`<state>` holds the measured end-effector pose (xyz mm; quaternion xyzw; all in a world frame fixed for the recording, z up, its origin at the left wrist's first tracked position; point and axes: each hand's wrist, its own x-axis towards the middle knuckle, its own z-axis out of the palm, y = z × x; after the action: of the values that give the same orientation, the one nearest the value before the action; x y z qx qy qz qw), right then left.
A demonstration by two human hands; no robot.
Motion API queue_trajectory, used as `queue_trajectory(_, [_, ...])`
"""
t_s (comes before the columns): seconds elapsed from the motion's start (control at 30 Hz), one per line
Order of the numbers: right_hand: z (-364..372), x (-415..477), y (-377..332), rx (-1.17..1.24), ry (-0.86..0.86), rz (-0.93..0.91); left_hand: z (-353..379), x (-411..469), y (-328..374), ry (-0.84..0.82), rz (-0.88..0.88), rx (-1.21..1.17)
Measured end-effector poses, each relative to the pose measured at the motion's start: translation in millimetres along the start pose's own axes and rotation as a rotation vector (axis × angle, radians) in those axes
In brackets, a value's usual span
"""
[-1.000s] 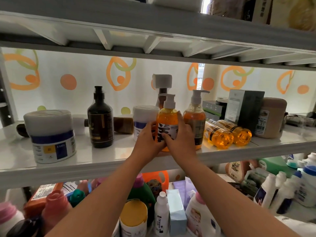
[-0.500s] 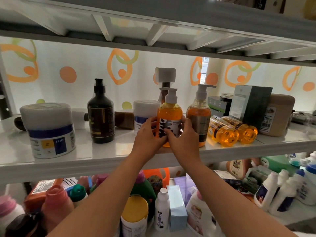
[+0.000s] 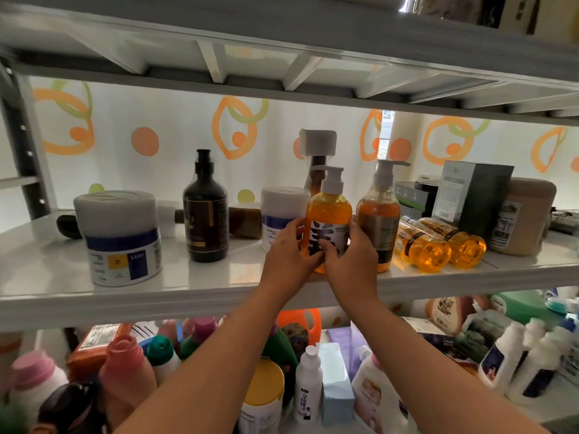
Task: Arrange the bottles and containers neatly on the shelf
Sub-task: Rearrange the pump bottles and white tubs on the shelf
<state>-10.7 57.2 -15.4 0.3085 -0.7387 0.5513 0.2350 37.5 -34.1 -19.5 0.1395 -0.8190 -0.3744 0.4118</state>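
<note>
- both hands wrap the orange pump bottle (image 3: 328, 214) low on its body: left hand (image 3: 289, 255) on the label's left side, right hand (image 3: 351, 258) on the right, fingers of each curled closed around it, thumbs meeting on the front of the label
- orange pump bottle stands upright near the front edge of the middle shelf (image 3: 194, 286); cannot tell if its base is resting on the board or just lifted, hands hide it
- neighbours taken from that bottle: amber pump bottle (image 3: 379, 211) just to its right, close to the right hand's knuckles; white tub (image 3: 282, 211) just left and behind; brown bottle with white square cap (image 3: 316, 151) directly behind
- further right of it: two orange bottles lying on their sides (image 3: 438, 242), round bodies, nothing seen blocking a roll
- further left: dark pump bottle (image 3: 205, 211), then large white tub (image 3: 117, 236)
- risks, judged: sliding right likely knocks the amber pump bottle into the lying pair, and they could roll off the front
- pushing back could tip the tall capped bottle behind
- base sits close to the edge, so an early release could drop it onto the crowded lower shelf (image 3: 313, 371)
</note>
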Motion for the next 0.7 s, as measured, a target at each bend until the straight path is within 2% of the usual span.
queue_trajectory(0.27, [-2.2, -3.5, -7.2, -0.055, 0.005, 0.039, -7.4, -5.0, 2.8, -0.058, -0.01, -0.066])
queue_trajectory(0.43, [-2.9, -11.9, -20.9, -0.042, 0.072, 0.03, -22.0, -8.8, 4.6, -0.037, -0.036, -0.088])
queue_trajectory(0.57, [5.9, -26.6, -43.9, 0.063, -0.014, -0.085, -45.9, -13.1, 4.0, 0.058, -0.017, 0.003])
queue_trajectory(0.7, [30.4, -45.7, -67.8, 0.183, -0.201, -0.058, -86.8, -29.1, -4.2, 0.302, 0.033, 0.122])
